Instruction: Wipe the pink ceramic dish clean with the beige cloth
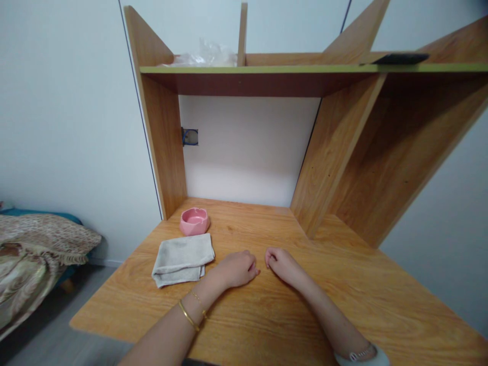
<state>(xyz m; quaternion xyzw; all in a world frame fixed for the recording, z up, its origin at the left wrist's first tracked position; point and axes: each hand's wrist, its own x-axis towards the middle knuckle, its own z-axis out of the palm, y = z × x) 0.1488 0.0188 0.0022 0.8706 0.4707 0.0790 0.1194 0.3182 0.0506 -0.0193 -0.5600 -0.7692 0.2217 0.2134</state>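
Note:
My left hand [239,268] rests on the wooden desk with its fingers curled in, holding nothing that I can see. Just to its left lies a folded light grey cloth [185,259], its lower layer poking out at the near side. Behind the cloth stands a pink faceted bowl [194,222], with nothing visible inside. Across a small gap from the left hand, my right hand [281,264] lies on the desk, also curled closed, and no object shows in it.
The wooden desk [244,325] carries a hutch with a green-edged shelf [244,70] above. Clear plastic wrapping [206,55] and a dark flat object [401,58] lie on that shelf. An open wall socket box [190,136] is at the back. A bed [38,244] stands left.

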